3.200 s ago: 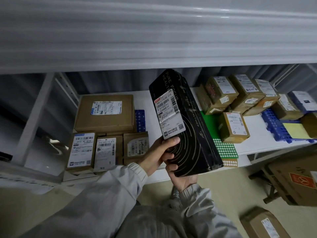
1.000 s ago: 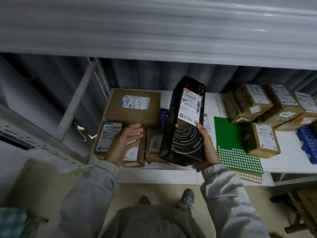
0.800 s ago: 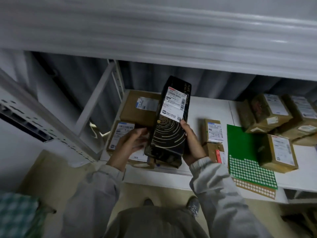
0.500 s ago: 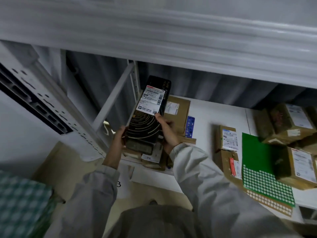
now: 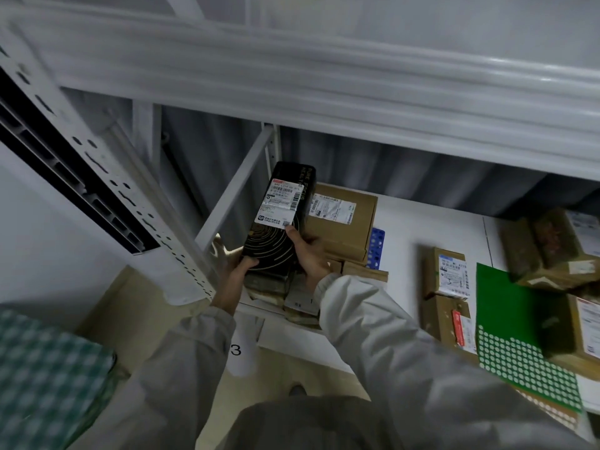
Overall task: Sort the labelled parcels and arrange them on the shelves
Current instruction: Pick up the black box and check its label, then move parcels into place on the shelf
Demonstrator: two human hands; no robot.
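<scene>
Black box [image 5: 279, 222] has moved from the middle of the shelf [image 5: 422, 228] to its far left corner over the last second. It now sits on the small parcels [image 5: 298, 298] stacked there, tight against the shelf post [image 5: 237, 186]. Left hand [image 5: 232, 280] came off the small parcels and is now grasping the box's near-left bottom corner. Right hand [image 5: 308, 258] grips its right edge, thumb up near the shipping label [image 5: 281, 206]. Both hands clamped on, nothing released.

My read: placement step nearly done. Box needs settling flat or upright in that slot, then let go.

Hard to make out:
- Box bottom hidden behind my hands, so can't tell if it's fully resting or I'm carrying the weight.
- Label text too small to read.
- Big brown parcel [image 5: 341, 222] just right of my right hand, partly covered by the box.
- Parcels far right [image 5: 552, 248] blurred and cut off by the frame edge.
</scene>
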